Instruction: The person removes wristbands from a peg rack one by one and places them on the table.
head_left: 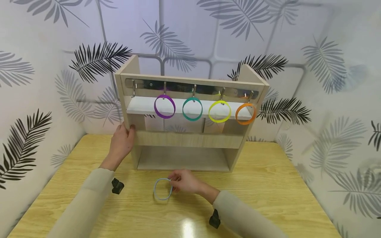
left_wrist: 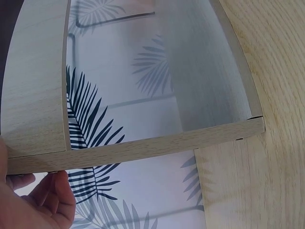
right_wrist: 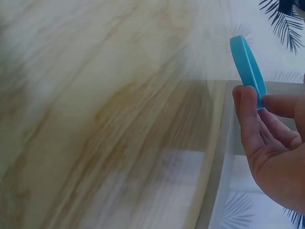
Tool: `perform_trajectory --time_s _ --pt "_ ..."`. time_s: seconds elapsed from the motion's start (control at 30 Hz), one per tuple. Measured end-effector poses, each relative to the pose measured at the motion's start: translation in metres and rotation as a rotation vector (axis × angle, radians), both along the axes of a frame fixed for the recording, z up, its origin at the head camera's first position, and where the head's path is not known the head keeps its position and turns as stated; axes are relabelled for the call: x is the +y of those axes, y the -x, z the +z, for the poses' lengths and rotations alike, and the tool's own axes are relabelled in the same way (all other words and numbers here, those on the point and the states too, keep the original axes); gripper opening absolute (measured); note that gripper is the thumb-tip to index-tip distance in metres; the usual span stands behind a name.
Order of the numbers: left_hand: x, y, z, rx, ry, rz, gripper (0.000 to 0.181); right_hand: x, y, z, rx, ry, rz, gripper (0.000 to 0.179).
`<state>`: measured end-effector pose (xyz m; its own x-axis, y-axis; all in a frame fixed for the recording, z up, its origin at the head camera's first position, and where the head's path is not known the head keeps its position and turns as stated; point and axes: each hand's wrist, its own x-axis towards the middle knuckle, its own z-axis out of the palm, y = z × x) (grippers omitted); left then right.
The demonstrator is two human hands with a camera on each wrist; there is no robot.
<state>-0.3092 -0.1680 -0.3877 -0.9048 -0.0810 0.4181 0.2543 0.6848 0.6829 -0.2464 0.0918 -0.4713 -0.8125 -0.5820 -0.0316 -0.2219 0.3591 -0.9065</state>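
My right hand (head_left: 186,181) pinches a light blue ring-shaped band (right_wrist: 245,64) between thumb and fingertips, in front of a small wooden shelf unit (head_left: 190,139). In the head view the band appears as a thin loop left of the fingers, low over the table. At the shelf's left side panel (left_wrist: 143,149), my left hand (head_left: 121,142) grips the edge, fingers curled around it. Purple (head_left: 165,117), teal (head_left: 192,119), yellow (head_left: 219,121) and orange (head_left: 245,123) bands hang from hooks along the shelf's top rail. The leftmost hook (head_left: 133,88) carries no band.
The shelf unit stands at the back of a light wood-grain table (head_left: 262,185). Behind and beside it rise walls with a leaf pattern (head_left: 333,99). A dark wrist mount (head_left: 117,186) sits by the left sleeve, another (head_left: 214,219) by the right.
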Motion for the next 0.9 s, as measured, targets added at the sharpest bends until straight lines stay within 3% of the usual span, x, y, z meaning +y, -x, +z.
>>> perform_trajectory --time_s 0.9 --pt "0.001 -0.002 0.001 -0.001 -0.001 0.005 0.054 -0.013 0.013 -0.030 -0.158 0.057 -0.064 0.020"
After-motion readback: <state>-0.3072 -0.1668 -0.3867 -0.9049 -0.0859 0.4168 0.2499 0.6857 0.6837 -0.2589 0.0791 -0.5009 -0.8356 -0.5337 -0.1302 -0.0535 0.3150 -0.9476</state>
